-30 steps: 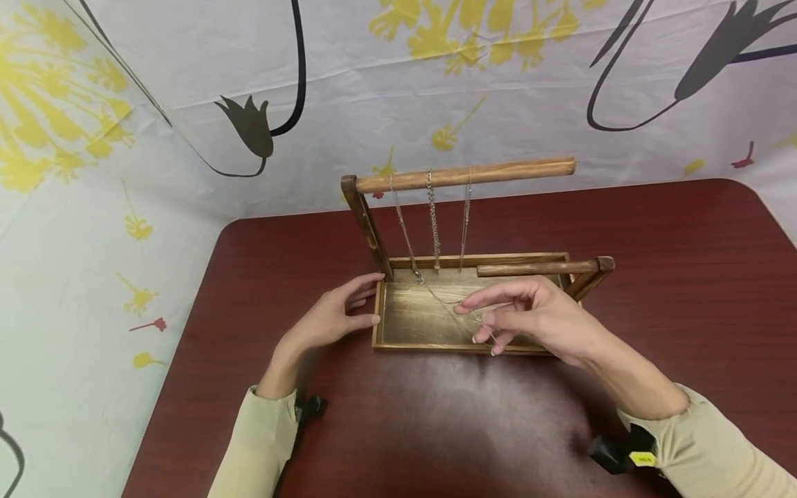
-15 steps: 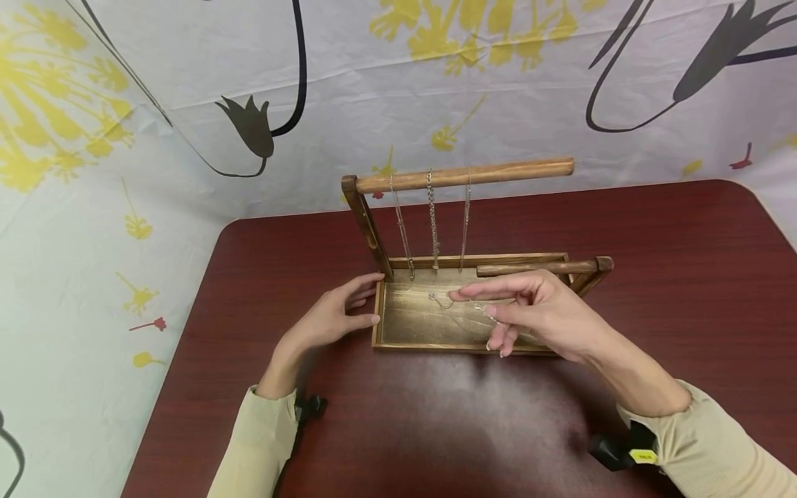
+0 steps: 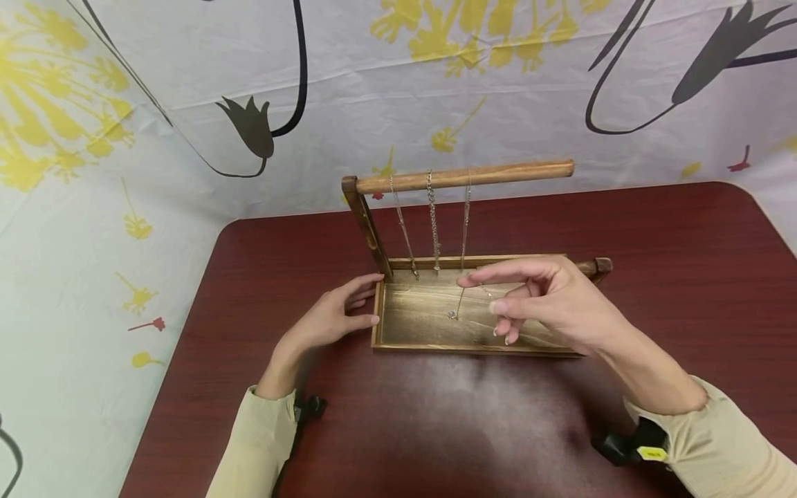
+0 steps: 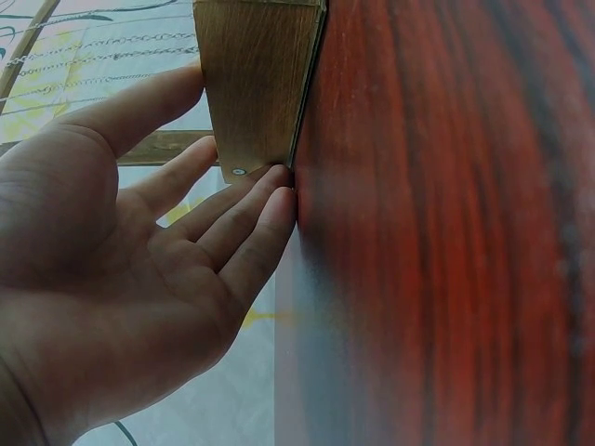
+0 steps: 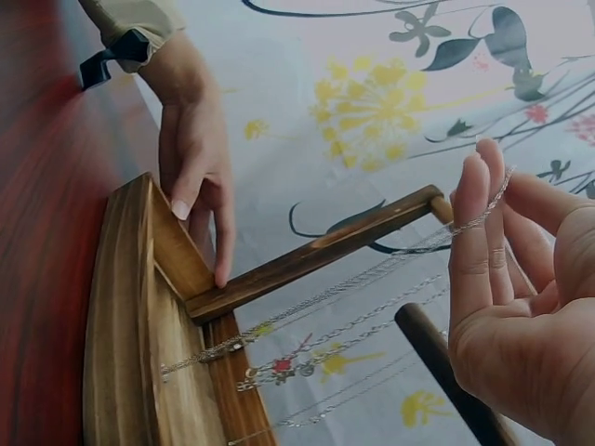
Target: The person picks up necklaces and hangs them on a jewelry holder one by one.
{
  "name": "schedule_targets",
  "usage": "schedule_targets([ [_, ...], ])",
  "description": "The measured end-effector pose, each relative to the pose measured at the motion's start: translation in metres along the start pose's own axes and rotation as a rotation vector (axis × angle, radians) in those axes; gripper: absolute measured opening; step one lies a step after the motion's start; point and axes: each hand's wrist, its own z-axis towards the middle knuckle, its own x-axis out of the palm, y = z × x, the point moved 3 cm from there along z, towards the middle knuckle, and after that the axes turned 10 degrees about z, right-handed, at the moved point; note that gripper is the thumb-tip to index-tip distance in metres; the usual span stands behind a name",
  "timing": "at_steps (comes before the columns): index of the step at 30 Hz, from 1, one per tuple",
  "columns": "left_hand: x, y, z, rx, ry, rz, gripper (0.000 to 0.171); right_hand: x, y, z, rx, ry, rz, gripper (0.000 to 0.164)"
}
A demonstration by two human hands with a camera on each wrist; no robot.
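Note:
A wooden jewelry stand has a tray base (image 3: 423, 325) and a raised bar (image 3: 523, 170) at the back. My left hand (image 3: 330, 311) touches the tray's left end with thumb and fingertips; the left wrist view shows its fingers extended along the end wall (image 4: 256, 88). Over the tray, my right hand (image 3: 548, 294) holds a thin silver necklace (image 3: 460, 302), which dangles from the extended index finger with a small pendant (image 3: 452, 315) low over the tray floor. In the right wrist view its chain (image 5: 485, 216) runs over the fingers.
Three silver chains hang from the raised bar, the middle one (image 3: 432, 221) thicker. A lower bar (image 3: 598, 265) on a short post stands at the right, partly behind my right hand. The dark red table (image 3: 299, 256) meets a patterned cloth (image 3: 187, 90) behind.
My right hand has moved slightly right and up. The necklace, earlier stretched toward the left hanging chain, has come away from it and now hangs down over the tray. My left hand stays put.

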Motion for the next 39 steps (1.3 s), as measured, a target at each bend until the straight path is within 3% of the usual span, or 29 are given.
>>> schedule_targets([
  [18,-0.001,0.000,0.000,0.010,0.007,0.016,0.069,-0.006,0.019,-0.008,-0.166,0.049,0.066,0.043],
  [31,-0.001,0.000,0.000,0.014,0.002,0.003,0.069,-0.011,0.041,-0.018,-0.253,0.053,-0.020,0.053],
  [39,0.001,0.001,0.001,0.000,0.012,-0.009,0.069,-0.015,0.051,-0.024,-0.284,0.091,-0.036,0.051],
])
